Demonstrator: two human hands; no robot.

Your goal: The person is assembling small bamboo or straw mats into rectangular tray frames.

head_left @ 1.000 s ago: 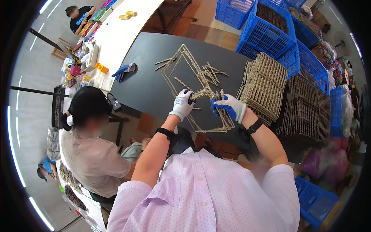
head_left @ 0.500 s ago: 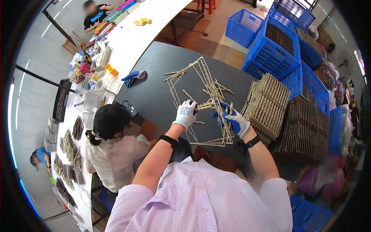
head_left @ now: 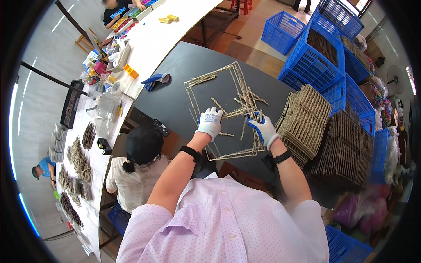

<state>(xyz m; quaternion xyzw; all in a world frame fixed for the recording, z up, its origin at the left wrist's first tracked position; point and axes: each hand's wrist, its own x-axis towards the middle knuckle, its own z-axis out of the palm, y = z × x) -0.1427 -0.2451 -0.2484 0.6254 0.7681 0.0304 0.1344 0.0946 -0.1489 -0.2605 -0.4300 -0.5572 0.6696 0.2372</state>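
Observation:
A pale rectangular frame (head_left: 233, 152) of thin bars lies over the dark table in front of me. Its right side and middle are bound or wrapped in a twisted, rope-like material. My left hand (head_left: 210, 122), in a white and blue work glove, is closed on the frame's middle crossbar. My right hand (head_left: 264, 130), gloved alike, has its fingers closed at the frame's right side, where the bars and twisted pieces meet; the exact piece between them is partly hidden. Short loose twisted sticks (head_left: 216, 104) lie within and around the frame.
Stacked twisted frames, a pale pile (head_left: 307, 120) and a darker one (head_left: 344, 151), stand at the right. Behind them are blue crates (head_left: 313, 61). A spare glove (head_left: 156, 80) lies at the table's far left. A co-worker in a dark cap (head_left: 144, 144) sits close on my left.
My right hand's fingers have closed in on the frame's right side. The frame has shifted and tilted slightly. The seated co-worker has moved to the right in view.

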